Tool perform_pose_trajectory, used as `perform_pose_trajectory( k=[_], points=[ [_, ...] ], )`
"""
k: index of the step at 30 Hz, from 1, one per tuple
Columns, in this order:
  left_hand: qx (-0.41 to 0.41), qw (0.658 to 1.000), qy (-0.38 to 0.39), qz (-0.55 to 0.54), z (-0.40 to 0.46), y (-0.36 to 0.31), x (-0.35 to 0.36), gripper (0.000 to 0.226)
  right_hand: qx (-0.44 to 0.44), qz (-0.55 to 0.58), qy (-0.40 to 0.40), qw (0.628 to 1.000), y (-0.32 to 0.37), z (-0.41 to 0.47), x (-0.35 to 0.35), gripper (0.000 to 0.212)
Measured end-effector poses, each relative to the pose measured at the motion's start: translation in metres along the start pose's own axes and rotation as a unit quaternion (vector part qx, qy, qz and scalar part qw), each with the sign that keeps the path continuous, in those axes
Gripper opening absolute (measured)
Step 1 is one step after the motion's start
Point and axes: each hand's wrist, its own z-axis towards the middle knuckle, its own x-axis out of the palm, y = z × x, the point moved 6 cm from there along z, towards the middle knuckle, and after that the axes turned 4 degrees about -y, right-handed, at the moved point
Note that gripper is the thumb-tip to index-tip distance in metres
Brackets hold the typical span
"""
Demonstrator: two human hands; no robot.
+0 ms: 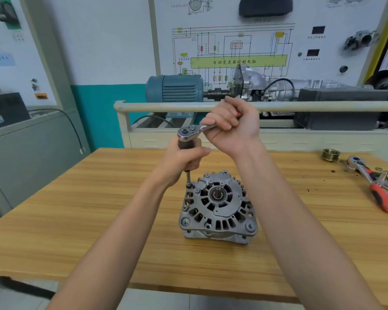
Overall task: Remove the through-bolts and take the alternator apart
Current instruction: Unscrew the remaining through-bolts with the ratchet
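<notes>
Alternator (217,206) sits mid-bench. Left hand (186,157) grips the extension; right hand (230,126) clenches the ratchet (188,132) handle, socket seemingly on the eleven-o'clock through-bolt. Next: swing it loose.

wiring-diagram board (267,41) | yellow-green bar (238,61) | reads 自动变速器控制电脑 | other labels too small to read

I see a grey alternator (217,209) with dark vents on a tan wood-grain table (76,209). At two o'clock from it lie a brass-coloured pulley (330,154) and an orange-handled ratchet (376,186). At twelve o'clock, a chrome ratchet (189,133).
</notes>
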Motion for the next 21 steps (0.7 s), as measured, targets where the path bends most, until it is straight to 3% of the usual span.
perform_pose_trajectory(
  k=[3, 5, 8, 11, 14, 17, 19, 21],
  points=[
    [-0.002, 0.996, -0.088, -0.013, -0.001, 0.003, -0.004, 0.038, -0.079, 0.014, -0.031, 0.996, -0.003, -0.002, -0.005, 0.048],
    [0.020, 0.985, -0.173, 0.001, -0.004, 0.003, -0.009, 0.033, -0.165, 0.005, -0.008, 0.986, -0.008, -0.017, -0.008, 0.049],
    [0.032, 0.954, -0.295, 0.027, -0.009, 0.007, -0.012, 0.034, -0.286, -0.068, 0.053, 0.954, -0.019, -0.047, -0.004, 0.043],
    [0.036, 0.940, -0.337, 0.037, -0.010, 0.008, -0.011, 0.035, -0.367, -0.147, 0.080, 0.915, -0.025, -0.064, 0.000, 0.038],
    [0.041, 0.961, -0.272, 0.022, -0.009, 0.006, -0.011, 0.027, -0.320, -0.145, 0.090, 0.932, -0.017, -0.057, 0.003, 0.040],
    [0.052, 0.995, -0.087, 0.014, -0.006, 0.000, -0.010, 0.031, -0.144, -0.068, 0.053, 0.986, -0.005, -0.026, 0.000, 0.040],
    [0.026, 0.999, 0.028, 0.022, -0.005, -0.002, -0.006, 0.034, -0.033, -0.034, 0.032, 0.998, -0.003, -0.010, 0.000, 0.040],
    [-0.006, 0.997, 0.066, 0.024, -0.002, -0.002, -0.002, 0.037, 0.021, -0.015, 0.018, 0.999, -0.004, 0.000, 0.001, 0.040]
  ],
)
